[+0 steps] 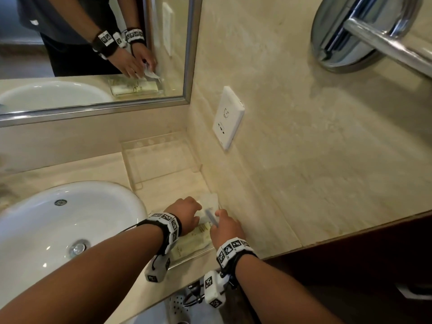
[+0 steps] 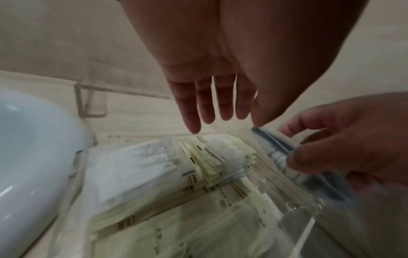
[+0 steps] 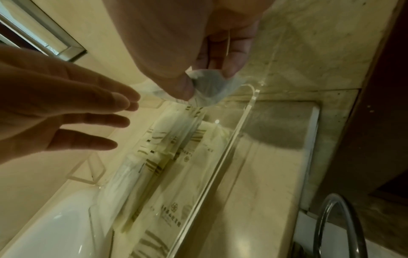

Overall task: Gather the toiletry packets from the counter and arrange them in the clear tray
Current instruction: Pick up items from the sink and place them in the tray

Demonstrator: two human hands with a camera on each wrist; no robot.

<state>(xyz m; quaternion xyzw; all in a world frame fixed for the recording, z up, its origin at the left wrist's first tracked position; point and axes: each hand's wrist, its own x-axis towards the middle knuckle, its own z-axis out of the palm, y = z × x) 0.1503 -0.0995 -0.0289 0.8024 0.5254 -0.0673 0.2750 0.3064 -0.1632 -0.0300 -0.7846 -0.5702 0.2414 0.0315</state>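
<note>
A clear tray (image 1: 198,253) sits on the counter beside the sink, with several pale yellow toiletry packets (image 1: 198,237) lying flat in it. My right hand (image 1: 216,219) hovers over the tray's far end and pinches a translucent packet with a blue strip (image 1: 210,216) between thumb and fingers. The right wrist view shows that packet (image 3: 209,89) crumpled at my fingertips above the tray rim (image 3: 220,157). My left hand (image 1: 198,210) is just left of it, over the packets (image 2: 154,165), fingers (image 2: 212,108) straight and holding nothing.
A white sink (image 1: 58,225) borders the tray on the left. A second clear acrylic stand (image 1: 161,160) occupies the back corner under the mirror (image 1: 93,54). A wall socket (image 1: 228,118) and chrome towel bar (image 1: 385,43) are on the right wall. The counter edge (image 1: 327,242) is close on the right.
</note>
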